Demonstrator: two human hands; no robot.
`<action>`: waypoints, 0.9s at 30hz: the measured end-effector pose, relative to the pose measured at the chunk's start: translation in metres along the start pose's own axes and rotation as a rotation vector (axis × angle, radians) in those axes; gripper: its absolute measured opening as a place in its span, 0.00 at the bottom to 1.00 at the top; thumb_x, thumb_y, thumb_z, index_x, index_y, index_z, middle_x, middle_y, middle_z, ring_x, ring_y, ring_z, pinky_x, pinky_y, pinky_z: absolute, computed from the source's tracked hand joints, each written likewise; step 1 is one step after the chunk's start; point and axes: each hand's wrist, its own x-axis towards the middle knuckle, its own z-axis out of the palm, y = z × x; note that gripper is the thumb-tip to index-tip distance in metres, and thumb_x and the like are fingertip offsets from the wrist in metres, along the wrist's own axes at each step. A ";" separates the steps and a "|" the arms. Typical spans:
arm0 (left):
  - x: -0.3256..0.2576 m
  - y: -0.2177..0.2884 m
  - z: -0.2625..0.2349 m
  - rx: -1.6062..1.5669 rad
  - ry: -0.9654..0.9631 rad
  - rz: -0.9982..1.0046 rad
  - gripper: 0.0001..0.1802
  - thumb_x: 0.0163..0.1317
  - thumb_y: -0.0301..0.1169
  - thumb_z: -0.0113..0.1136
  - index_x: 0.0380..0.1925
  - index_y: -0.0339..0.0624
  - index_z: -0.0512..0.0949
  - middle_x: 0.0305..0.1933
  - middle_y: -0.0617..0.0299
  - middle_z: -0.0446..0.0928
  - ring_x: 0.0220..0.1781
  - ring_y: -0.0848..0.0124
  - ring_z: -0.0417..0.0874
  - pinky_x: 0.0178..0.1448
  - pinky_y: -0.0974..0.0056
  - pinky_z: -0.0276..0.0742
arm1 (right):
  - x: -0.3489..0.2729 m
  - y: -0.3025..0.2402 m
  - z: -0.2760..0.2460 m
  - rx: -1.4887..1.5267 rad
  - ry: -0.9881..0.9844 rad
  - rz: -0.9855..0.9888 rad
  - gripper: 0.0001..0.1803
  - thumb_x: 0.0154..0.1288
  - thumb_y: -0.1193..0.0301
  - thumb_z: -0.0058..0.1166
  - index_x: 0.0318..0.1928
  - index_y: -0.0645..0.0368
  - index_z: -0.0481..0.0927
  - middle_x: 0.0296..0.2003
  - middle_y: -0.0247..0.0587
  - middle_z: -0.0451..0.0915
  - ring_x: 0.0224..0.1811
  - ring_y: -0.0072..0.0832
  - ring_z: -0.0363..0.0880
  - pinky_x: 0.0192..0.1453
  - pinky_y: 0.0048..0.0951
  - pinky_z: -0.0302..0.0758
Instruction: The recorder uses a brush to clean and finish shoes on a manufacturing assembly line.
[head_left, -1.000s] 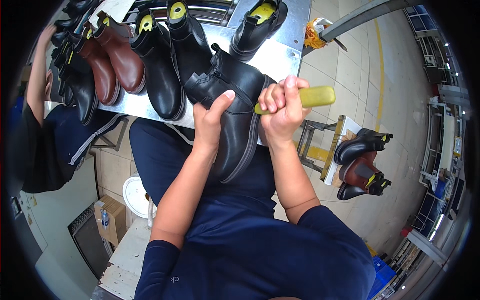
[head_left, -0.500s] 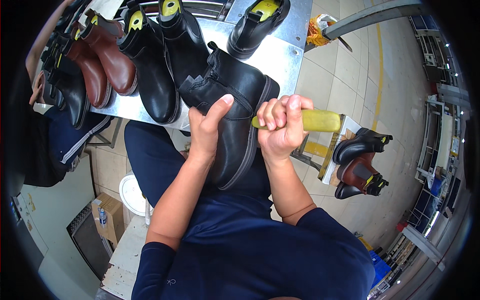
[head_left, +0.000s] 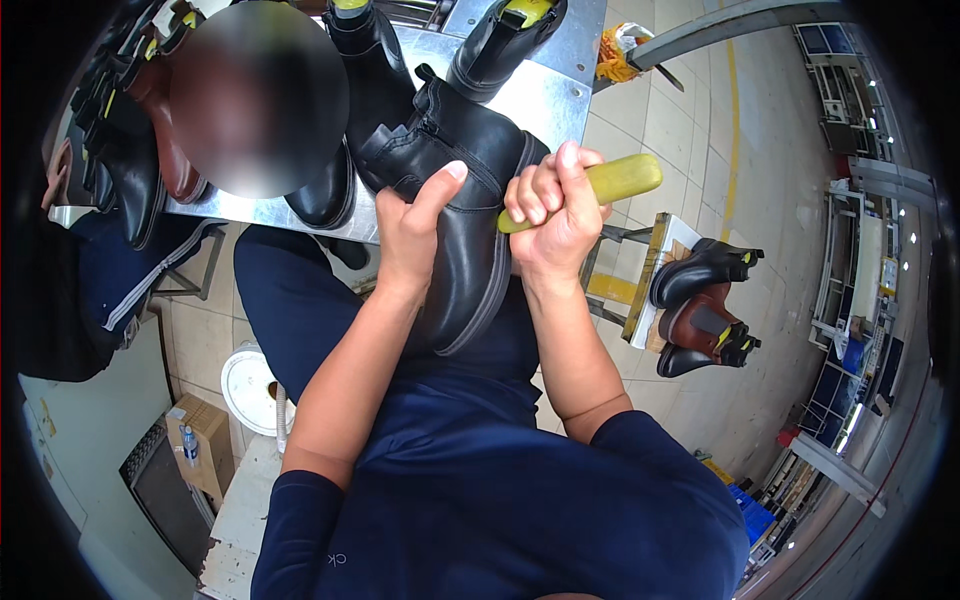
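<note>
I hold one black boot [head_left: 465, 255] in my left hand [head_left: 410, 225], toe down, between my body and the metal table [head_left: 550, 105], thumb across its upper. My right hand [head_left: 553, 225] is a closed fist around one yellow-green bar [head_left: 632, 180], its near end at the rim of the sole [head_left: 488, 308]. The step in hand appears to be working that edge with the bar; the next stroke would call for a firm left grip and an even angle, the tip kept off the leather. On the table I count at least four black boots [head_left: 495, 50] and one brown boot [head_left: 168, 145]; a blurred patch covers part of the row, so there may be more. On one stool [head_left: 640, 290] to my right: two black boots [head_left: 688, 275], one brown [head_left: 693, 318].
</note>
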 end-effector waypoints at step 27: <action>0.002 -0.010 -0.001 0.060 0.004 0.146 0.12 0.62 0.34 0.69 0.34 0.34 0.85 0.33 0.66 0.84 0.36 0.77 0.82 0.42 0.67 0.77 | -0.031 -0.006 0.027 -0.476 -0.051 0.029 0.09 0.71 0.70 0.63 0.39 0.58 0.75 0.18 0.23 0.64 0.14 0.14 0.57 0.19 0.22 0.57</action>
